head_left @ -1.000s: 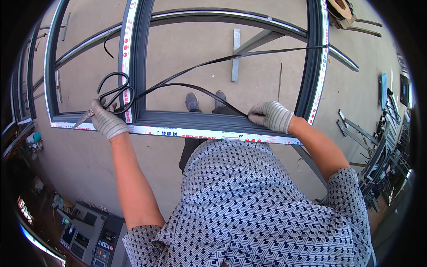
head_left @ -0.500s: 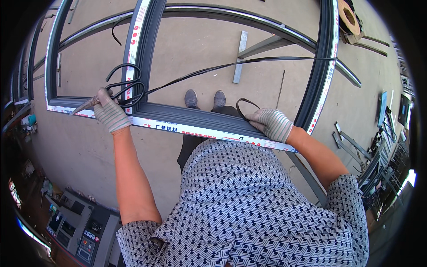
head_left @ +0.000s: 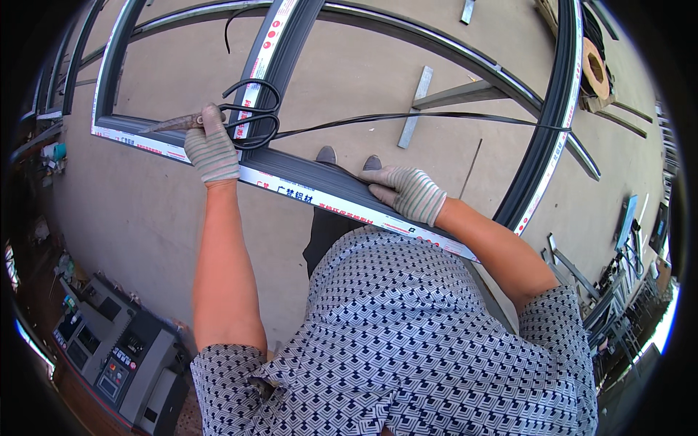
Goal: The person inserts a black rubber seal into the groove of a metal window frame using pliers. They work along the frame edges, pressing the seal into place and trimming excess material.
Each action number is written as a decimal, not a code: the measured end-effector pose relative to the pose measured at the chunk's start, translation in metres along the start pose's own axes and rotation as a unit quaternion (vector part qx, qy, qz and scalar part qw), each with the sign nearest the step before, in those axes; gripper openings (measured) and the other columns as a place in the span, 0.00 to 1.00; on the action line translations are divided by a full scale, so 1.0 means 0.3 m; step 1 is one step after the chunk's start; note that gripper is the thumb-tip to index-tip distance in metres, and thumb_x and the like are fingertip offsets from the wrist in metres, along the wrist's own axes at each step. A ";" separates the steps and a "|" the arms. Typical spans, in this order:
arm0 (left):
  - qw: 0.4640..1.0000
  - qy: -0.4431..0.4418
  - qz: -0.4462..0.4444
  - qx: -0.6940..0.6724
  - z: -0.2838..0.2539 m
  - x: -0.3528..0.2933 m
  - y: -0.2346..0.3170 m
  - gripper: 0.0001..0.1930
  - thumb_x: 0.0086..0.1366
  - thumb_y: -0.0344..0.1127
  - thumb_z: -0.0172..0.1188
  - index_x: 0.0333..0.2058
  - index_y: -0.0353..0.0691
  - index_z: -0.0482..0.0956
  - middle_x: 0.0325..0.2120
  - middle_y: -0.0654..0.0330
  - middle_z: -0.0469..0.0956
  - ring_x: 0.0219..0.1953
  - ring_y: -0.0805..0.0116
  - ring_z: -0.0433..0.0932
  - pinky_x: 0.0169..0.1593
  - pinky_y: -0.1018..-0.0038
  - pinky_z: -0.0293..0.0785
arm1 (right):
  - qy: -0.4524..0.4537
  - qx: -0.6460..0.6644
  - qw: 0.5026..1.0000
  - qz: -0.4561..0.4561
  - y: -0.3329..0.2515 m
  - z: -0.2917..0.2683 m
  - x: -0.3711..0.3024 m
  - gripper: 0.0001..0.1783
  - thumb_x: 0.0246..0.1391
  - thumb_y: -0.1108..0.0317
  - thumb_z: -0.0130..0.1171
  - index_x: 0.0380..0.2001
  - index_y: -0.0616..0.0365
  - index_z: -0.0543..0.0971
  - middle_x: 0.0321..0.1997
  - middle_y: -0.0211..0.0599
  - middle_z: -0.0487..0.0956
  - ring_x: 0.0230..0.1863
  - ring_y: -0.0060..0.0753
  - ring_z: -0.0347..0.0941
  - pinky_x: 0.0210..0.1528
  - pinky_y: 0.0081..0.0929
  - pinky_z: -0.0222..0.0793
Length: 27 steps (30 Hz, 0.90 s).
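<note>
My left hand (head_left: 211,145), in a striped glove, is closed around scissors (head_left: 174,123). Their worn blades point left, and their black handle loops overlap the upright bar. Gloved as well, my right hand (head_left: 408,191) rests on the near rail of a dark window frame (head_left: 305,182) covered partly with printed white film. Its fingers pinch a thin black rubber strip (head_left: 347,171) against the rail; the part under the hand is hidden. A longer stretch of black strip (head_left: 407,115) runs from beside the scissors across the opening to the right side bar.
Metal support bars (head_left: 465,94) lie beneath the frame. At the upper right is a cardboard-coloured roll (head_left: 595,69). Cut metal profiles (head_left: 618,291) are piled at the right. A grey machine (head_left: 120,356) with a control panel stands at the lower left.
My right hand has moved left along the near rail, and the strip loop that stood up beside it no longer shows. The left hand keeps the scissors. The whole view has shifted.
</note>
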<state>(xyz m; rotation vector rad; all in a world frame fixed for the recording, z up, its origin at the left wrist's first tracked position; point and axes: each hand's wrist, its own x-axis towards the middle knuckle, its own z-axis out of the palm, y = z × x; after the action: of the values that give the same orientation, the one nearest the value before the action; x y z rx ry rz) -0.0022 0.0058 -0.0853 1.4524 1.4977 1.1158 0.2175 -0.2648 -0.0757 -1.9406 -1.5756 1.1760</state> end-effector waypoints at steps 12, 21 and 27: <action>0.998 -0.044 0.026 -0.030 0.000 0.048 0.032 0.25 0.66 0.55 0.62 0.27 0.34 0.82 0.23 0.62 0.78 0.29 0.73 0.72 0.39 0.73 0.69 | 0.031 0.082 0.994 0.065 -0.205 0.079 0.256 0.20 0.64 0.59 0.55 0.52 0.60 0.80 0.44 0.51 0.84 0.48 0.48 0.81 0.54 0.35 0.74; 0.995 -0.069 0.050 -0.044 0.016 0.062 0.069 0.25 0.67 0.54 0.61 0.26 0.33 0.82 0.22 0.64 0.76 0.28 0.74 0.71 0.38 0.73 0.69 | 0.021 -0.031 0.998 0.059 -0.254 0.044 0.320 0.20 0.61 0.56 0.56 0.47 0.60 0.81 0.40 0.52 0.84 0.43 0.53 0.81 0.49 0.40 0.75; 0.996 -0.059 0.068 -0.002 0.022 0.047 0.030 0.27 0.67 0.56 0.60 0.26 0.33 0.79 0.20 0.56 0.76 0.25 0.66 0.70 0.35 0.66 0.70 | -0.005 -0.132 0.988 0.074 -0.273 0.028 0.320 0.16 0.62 0.58 0.54 0.42 0.58 0.82 0.35 0.51 0.83 0.39 0.54 0.81 0.46 0.42 0.75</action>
<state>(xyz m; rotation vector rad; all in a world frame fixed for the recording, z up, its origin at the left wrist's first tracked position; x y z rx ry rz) 0.0062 0.0202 -0.0783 1.6078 1.3311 1.0915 0.1626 -0.1525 -0.0559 -2.2571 -1.6908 1.0782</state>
